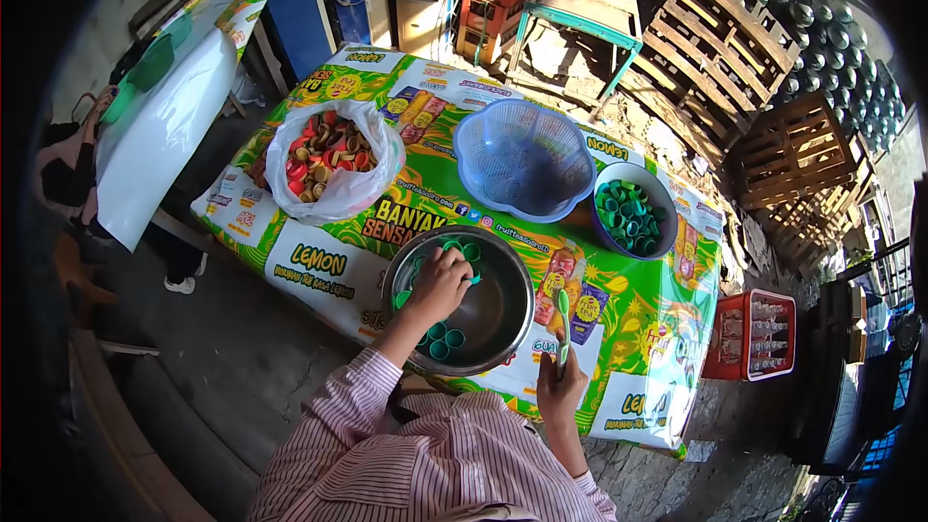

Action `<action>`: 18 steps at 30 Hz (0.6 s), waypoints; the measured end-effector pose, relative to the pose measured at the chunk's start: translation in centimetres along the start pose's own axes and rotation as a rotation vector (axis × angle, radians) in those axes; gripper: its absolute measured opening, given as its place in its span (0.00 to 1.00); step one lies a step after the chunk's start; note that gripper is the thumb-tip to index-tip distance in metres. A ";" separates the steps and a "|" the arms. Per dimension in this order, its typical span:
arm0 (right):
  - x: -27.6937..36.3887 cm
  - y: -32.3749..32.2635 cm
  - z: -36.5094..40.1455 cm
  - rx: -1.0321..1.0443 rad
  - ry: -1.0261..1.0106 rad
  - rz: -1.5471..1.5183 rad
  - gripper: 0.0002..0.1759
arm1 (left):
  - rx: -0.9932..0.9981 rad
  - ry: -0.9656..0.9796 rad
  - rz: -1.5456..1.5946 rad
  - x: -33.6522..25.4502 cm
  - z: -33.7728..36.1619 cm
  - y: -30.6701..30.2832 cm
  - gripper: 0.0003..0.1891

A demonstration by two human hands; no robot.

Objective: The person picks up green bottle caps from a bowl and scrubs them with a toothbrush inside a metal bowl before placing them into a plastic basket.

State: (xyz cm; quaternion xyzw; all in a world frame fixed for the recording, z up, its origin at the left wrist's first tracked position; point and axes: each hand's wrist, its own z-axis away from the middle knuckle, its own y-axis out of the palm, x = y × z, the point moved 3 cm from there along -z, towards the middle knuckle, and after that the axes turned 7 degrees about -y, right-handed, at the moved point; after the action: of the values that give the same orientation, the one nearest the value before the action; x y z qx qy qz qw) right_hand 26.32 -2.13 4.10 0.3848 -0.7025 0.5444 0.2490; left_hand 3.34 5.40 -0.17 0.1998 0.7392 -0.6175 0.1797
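My left hand [443, 282] reaches into a steel bowl [391, 307], its fingers curled around a green bottle cap [475, 279] near the fingertips. More green caps [440, 340] lie in the bowl, along its left side and under my hand. Over the table's front edge, right of the bowl, my right hand [562, 387] is closed around a slim green-and-white stick-like tool [564, 314], held upright. Its kind is too small to make out.
Behind the bowl stand a white plastic bag [280, 184] of red and gold caps, a blue-purple plastic basket [522, 159] and a bowl of green caps [628, 213]. A red crate [749, 335] sits right of the table. Another person [72, 169] is at a far-left table.
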 end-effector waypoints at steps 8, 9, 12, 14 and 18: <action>0.4 1.0 -0.7 0.055 -0.022 -0.069 0.20 | 0.164 -0.342 0.620 1.3 1.3 0.4 0.07; 0.5 1.2 -0.8 0.124 0.014 -0.075 0.22 | 0.254 -0.450 0.853 1.5 1.5 0.5 0.07; 0.6 2.2 -1.4 0.217 -0.066 -0.088 0.26 | 0.344 -0.562 1.266 1.4 1.9 0.3 0.07; 1.0 2.9 -1.5 0.288 -0.107 -0.034 0.27 | 0.346 -0.710 1.521 0.8 2.5 -0.1 0.08; 2.1 3.7 -1.1 0.288 -0.281 0.012 0.28 | 0.322 -0.711 1.679 0.9 3.7 0.8 0.11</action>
State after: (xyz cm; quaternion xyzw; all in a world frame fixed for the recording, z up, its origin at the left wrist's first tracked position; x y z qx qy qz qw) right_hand 22.06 -1.18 3.90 0.4846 -0.6474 0.5816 0.0876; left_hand 3.02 1.95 -1.95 0.4912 0.1586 -0.4052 0.7546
